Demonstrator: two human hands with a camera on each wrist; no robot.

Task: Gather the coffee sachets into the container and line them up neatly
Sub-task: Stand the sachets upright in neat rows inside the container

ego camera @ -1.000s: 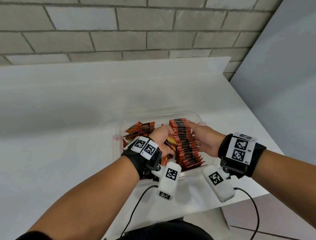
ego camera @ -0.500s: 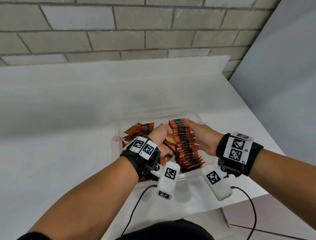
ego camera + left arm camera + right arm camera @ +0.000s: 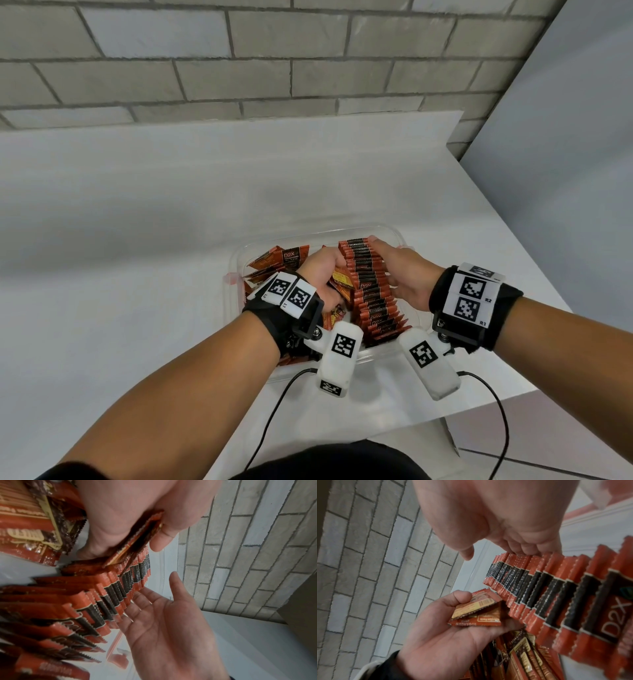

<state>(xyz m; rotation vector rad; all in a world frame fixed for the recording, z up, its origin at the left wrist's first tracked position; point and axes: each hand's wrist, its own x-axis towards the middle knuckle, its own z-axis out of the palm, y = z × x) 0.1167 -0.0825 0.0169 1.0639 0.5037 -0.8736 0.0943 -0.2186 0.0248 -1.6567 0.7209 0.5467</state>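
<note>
Nothing much has moved. Left hand [image 3: 322, 274] pinches loose sachets [image 3: 476, 609] in the container [image 3: 394, 233]; right hand [image 3: 400, 274], fingers straight, props the row [image 3: 370, 284]. Slide them in upright, gently.

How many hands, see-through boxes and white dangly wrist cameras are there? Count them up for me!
Hands: 2, left hand gripping sachets, right hand flat
Clear container: 1
White wrist cameras: 2
Total: 5
</note>
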